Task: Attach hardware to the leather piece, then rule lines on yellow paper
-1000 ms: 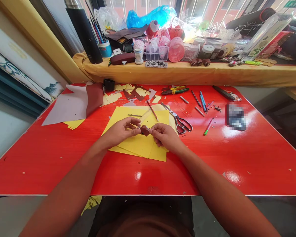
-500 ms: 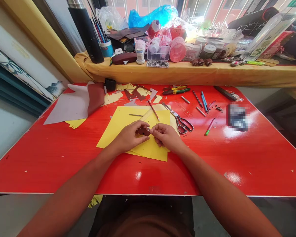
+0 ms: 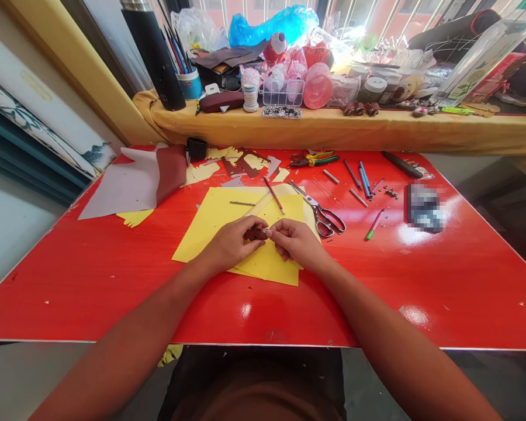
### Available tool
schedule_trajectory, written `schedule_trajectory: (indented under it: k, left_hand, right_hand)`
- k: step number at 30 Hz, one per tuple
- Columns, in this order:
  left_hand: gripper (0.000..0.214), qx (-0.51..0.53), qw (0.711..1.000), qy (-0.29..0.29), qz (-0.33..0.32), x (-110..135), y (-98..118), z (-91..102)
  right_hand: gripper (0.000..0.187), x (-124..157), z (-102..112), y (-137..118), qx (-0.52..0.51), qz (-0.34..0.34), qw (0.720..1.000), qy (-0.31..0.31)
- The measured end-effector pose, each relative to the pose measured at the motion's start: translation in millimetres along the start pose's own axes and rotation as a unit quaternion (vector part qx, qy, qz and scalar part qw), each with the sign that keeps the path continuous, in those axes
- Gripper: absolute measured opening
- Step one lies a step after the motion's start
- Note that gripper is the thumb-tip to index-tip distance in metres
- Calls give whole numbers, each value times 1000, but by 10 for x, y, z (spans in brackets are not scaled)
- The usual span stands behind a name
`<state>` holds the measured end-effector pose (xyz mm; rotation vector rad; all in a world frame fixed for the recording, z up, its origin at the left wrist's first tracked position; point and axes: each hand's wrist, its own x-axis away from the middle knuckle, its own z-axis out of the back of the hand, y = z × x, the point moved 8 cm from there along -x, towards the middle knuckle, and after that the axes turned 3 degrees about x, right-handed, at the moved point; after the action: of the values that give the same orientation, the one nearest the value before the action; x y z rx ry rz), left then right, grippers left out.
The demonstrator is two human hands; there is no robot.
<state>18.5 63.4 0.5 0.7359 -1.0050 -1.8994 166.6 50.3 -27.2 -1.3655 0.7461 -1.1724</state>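
Above the yellow sheets (image 3: 284, 273), my left hand (image 3: 225, 244) is closed around a small dark brown piece (image 3: 255, 234) that looks like leather. At its right edge, a tiny silvery metal fitting (image 3: 265, 231) sits by the fingertips of my right hand (image 3: 301, 241). Thumb and finger of that hand are pinched on the fitting, which looks like a snap or eyelet. Beyond my hands, a red pencil (image 3: 274, 196), a translucent ruler (image 3: 259, 204) and a thin metal rod (image 3: 242, 203) lie on the sheets. Scissors (image 3: 322, 219) rest to the right.
Pliers (image 3: 318, 159), brown and pale offcuts (image 3: 249, 164), blue pens (image 3: 364, 178) and a green-tipped pen (image 3: 374, 224) lie on the red table (image 3: 131, 292). A grey-brown sheet (image 3: 120, 184) is at left. Behind runs a crowded ledge with a black flask (image 3: 155, 58).
The brown piece has tilted slightly in my left hand, showing less of its face. Both hands keep nearly the same place and grip.
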Motion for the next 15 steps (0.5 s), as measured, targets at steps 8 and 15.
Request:
schedule_trajectory:
  k: [8, 15]
  left_hand:
    - [38, 36, 999, -21, 23, 0, -36, -1]
    - [45, 71, 997, 6, 37, -4, -2, 217]
  right_hand:
    - [39, 8, 5, -14, 6, -1, 1000, 0]
    - [36, 27, 8, -28, 11, -10, 1000, 0]
